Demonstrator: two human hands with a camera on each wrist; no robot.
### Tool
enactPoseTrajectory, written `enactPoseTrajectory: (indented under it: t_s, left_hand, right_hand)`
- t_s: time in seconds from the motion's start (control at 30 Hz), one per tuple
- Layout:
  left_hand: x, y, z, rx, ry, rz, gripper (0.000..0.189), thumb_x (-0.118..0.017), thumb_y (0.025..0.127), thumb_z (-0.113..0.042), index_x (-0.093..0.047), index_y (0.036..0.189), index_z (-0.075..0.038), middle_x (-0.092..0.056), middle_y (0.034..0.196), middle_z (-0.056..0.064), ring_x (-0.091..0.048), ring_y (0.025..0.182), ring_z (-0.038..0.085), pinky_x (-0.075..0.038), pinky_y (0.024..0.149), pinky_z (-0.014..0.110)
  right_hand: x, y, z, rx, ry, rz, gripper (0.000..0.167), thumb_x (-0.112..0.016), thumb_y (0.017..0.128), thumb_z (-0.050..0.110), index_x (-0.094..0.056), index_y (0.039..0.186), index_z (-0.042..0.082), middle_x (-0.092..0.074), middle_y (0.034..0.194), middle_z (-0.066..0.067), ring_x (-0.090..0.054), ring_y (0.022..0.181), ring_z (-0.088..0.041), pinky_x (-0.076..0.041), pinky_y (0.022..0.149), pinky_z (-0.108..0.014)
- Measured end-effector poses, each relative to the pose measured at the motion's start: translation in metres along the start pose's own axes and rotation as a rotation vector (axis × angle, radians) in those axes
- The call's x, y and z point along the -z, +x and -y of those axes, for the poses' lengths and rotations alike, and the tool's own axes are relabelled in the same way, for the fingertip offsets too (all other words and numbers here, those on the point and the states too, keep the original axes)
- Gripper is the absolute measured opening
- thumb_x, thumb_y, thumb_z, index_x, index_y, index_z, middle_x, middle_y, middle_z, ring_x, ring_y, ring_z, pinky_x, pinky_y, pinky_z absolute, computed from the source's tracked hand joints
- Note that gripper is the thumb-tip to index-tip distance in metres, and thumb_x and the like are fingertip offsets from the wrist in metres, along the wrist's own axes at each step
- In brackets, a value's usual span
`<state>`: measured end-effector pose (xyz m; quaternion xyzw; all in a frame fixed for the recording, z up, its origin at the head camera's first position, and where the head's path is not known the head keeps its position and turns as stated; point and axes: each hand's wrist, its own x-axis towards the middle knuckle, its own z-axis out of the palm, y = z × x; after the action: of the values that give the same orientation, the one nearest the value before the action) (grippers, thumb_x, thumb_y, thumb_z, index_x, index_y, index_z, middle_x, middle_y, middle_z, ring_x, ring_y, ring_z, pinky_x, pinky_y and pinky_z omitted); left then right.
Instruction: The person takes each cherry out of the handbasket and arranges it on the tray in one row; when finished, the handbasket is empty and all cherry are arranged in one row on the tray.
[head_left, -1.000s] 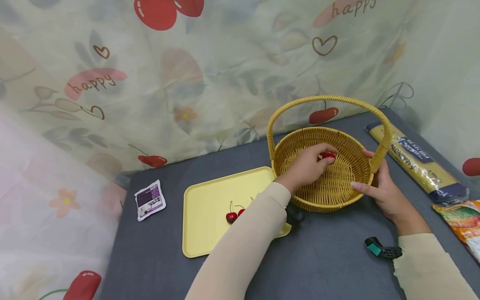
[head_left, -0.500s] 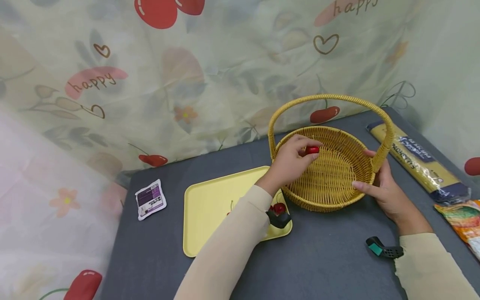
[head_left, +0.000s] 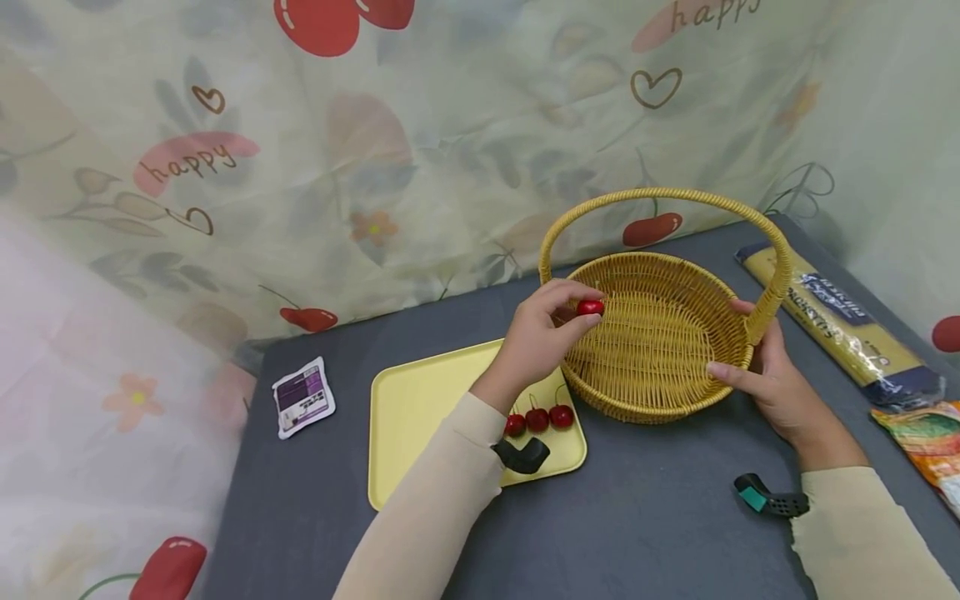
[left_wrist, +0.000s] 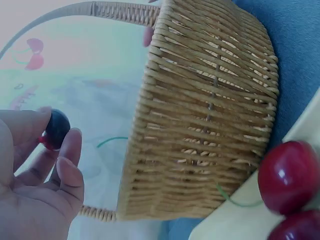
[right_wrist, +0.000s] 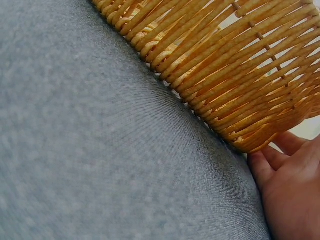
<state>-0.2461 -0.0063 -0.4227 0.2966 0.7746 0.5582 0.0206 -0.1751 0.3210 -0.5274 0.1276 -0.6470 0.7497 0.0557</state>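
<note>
My left hand (head_left: 534, 337) pinches a red cherry (head_left: 590, 307) between thumb and fingers, over the left rim of a wicker basket (head_left: 660, 354). In the left wrist view the same cherry (left_wrist: 57, 130) looks dark, apart from the basket's woven side (left_wrist: 205, 110). Thumb inside and fingers outside, my right hand (head_left: 772, 387) grips the basket's right rim. The right wrist view has this hand (right_wrist: 292, 180) against the basket's lower edge (right_wrist: 215, 110). Several stemmed cherries (head_left: 537, 419) lie on a yellow tray (head_left: 420, 400), partly hidden by my left forearm.
The tray stands left of the basket on a dark grey table (head_left: 637, 517). A purple and white packet (head_left: 303, 397) lies at the far left. Right of the basket are a spaghetti pack (head_left: 847, 325) and an orange bag (head_left: 926, 446). A tall handle (head_left: 667, 193) arches over the basket.
My left hand has moved left from inside the basket to its left rim, still pinching the cherry. More tray cherries now show beside the forearm. The right hand stays on the rim.
</note>
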Motion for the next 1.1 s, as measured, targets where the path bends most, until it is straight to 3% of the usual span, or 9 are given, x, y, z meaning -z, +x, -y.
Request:
enactPoseTrajectory:
  t_s: [0.17,0.4,0.67,0.93,1.1]
  left_hand:
    - [0.01,-0.013,0.0,0.0,0.0,-0.005,0.025,-0.073,0.108,-0.016,-0.076,0.132,-0.011,-0.067,0.129,-0.008,-0.066,0.097,0.016,-0.057,0.084,0.033]
    - [0.022,-0.033,0.001,0.033,-0.03,-0.029,0.031,-0.072,0.109,-0.017,-0.073,0.139,-0.011,-0.066,0.129,-0.003,-0.069,0.099,0.02,-0.057,0.076,0.034]
    - [0.038,-0.057,0.003,0.008,-0.081,-0.075,0.03,-0.074,0.106,-0.009,-0.073,0.135,-0.001,-0.066,0.13,0.002,-0.07,0.105,0.023,-0.059,0.089,0.039]
    - [0.055,-0.09,0.014,0.045,-0.08,-0.118,0.033,-0.075,0.104,-0.004,-0.073,0.136,-0.007,-0.065,0.135,0.009,-0.068,0.11,0.028,-0.059,0.091,0.036]
    - [0.068,-0.115,0.023,0.094,-0.051,-0.172,0.034,-0.077,0.103,-0.005,-0.073,0.136,-0.008,-0.066,0.133,0.006,-0.068,0.109,0.029,-0.059,0.09,0.034]
  right_hand:
    - [0.001,0.0,0.0,-0.004,-0.006,-0.003,0.086,-0.061,0.099,-0.017,-0.019,0.166,0.016,-0.035,0.154,-0.015,-0.053,0.134,-0.015,-0.052,0.095,-0.018]
    - [0.002,0.0,-0.001,-0.011,-0.016,-0.003,0.087,-0.062,0.099,-0.016,-0.019,0.167,0.017,-0.032,0.156,-0.016,-0.05,0.136,-0.017,-0.05,0.097,-0.018]
    - [0.001,0.0,0.0,-0.015,-0.005,-0.005,0.086,-0.062,0.099,-0.016,-0.02,0.166,0.017,-0.034,0.156,-0.015,-0.051,0.135,-0.016,-0.051,0.096,-0.018]
    - [0.0,0.0,0.001,-0.009,0.0,-0.005,0.086,-0.062,0.098,-0.016,-0.02,0.166,0.017,-0.033,0.155,-0.015,-0.05,0.136,-0.017,-0.051,0.096,-0.018]
    - [0.0,0.0,0.0,-0.006,0.005,-0.005,0.086,-0.062,0.098,-0.016,-0.02,0.166,0.017,-0.033,0.156,-0.015,-0.05,0.136,-0.017,-0.051,0.096,-0.018]
